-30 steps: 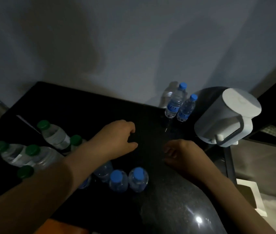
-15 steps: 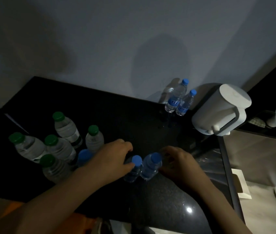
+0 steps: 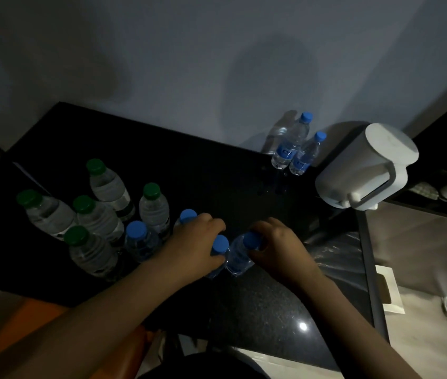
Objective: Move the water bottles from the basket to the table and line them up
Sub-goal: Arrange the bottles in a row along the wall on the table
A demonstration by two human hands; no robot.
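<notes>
Black speckled stone makes up the glossy tabletop (image 3: 257, 305), and every bottle in sight stands on it. The left hand (image 3: 195, 243) is curled over the shoulder of a small bottle (image 3: 220, 244), with its fingers bent round the far side and the blue cap poking out beside the thumb. The right hand (image 3: 279, 242) grips a neighbouring bottle (image 3: 237, 258) near the neck, fingers wrapped just under its blue cap. These two bottles stand upright and touching, side by side between the hands.

Just left of the left hand are two more blue-capped bottles. The cap of one (image 3: 188, 215) peeks out beyond the knuckles, and the other (image 3: 137, 239) stands beside the wrist. Farther left of that hand, five larger green-capped bottles (image 3: 99, 217) cluster close together, all upright.

Well beyond the right hand, against the grey wall (image 3: 162, 64), a pair of labelled bottles (image 3: 289, 149) with blue caps stands touching. A white jug (image 3: 367, 170) with a handle sits beyond and to the right of the right hand, near the tabletop's edge. Crinkled clear film (image 3: 334, 253) lies on the surface just right of the right hand.

An orange shape (image 3: 36, 321) shows beneath the left forearm, below the tabletop's near edge. It is too dim to tell what it is.
</notes>
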